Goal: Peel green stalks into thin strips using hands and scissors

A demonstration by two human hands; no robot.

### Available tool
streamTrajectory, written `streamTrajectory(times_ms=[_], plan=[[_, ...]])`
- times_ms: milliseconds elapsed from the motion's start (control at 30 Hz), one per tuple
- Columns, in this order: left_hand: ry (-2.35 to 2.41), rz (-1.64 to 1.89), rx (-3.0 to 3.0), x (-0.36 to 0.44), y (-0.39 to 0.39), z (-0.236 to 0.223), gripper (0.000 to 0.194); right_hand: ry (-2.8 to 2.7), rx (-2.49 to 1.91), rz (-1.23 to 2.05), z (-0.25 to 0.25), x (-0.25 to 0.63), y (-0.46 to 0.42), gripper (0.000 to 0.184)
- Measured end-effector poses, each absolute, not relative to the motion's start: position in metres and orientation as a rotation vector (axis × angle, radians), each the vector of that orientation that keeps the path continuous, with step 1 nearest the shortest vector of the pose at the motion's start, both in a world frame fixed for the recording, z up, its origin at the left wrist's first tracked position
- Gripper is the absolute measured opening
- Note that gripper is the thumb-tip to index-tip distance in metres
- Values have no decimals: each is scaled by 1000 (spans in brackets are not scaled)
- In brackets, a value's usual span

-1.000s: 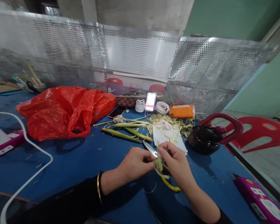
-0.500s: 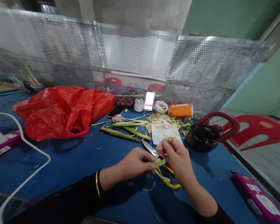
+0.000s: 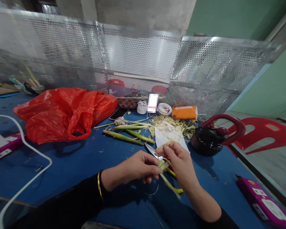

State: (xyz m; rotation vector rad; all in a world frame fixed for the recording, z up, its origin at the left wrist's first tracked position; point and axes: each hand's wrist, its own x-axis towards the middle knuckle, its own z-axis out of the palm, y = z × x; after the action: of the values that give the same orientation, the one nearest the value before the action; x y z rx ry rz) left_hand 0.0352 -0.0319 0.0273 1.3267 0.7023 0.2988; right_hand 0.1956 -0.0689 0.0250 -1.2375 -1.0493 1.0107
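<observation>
Pale green plant strips (image 3: 164,165) are pinched between the thumb and fingers of my left hand (image 3: 140,167), one strip hanging down to the right. My right hand (image 3: 180,159) is closed on the upper end of a strip, just right of and above the left. Under both hands lie scissors (image 3: 150,150) with red and yellow handles, partly hidden. Behind the hands are a white paper (image 3: 160,138) and several green stalks (image 3: 122,136). A thin pale thread (image 3: 154,190) curves on the table below my left hand.
A red plastic bag (image 3: 59,114) lies at the left, a black kettle (image 3: 206,141) at the right. Purple power strips (image 3: 264,200) lie at both sides. Plant shavings (image 3: 181,124), an orange packet (image 3: 184,112) and a phone (image 3: 119,113) are farther back, before a perforated metal screen (image 3: 138,54).
My right hand has shifted slightly left and down. The loose strip below the hands now hangs straighter and longer, toward the lower right. My left hand has hardly moved.
</observation>
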Motion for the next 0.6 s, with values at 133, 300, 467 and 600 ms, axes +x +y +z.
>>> streamTrajectory(times_ms=[133,300,467,600], plan=[[673,346,1341,34,-32,28,26,-1038,-1235,1023,26,192,-70,30],[671,389,1244,35,-33,27,33,-1119,-1242,1021,30,187,-74,28],[712,399,1161,38,-34,27,29,-1131,-1186,1087,29,185,-75,26],[734,359,1119,38,-34,25,17,-1199,-1141,1084,29,184,-75,24]])
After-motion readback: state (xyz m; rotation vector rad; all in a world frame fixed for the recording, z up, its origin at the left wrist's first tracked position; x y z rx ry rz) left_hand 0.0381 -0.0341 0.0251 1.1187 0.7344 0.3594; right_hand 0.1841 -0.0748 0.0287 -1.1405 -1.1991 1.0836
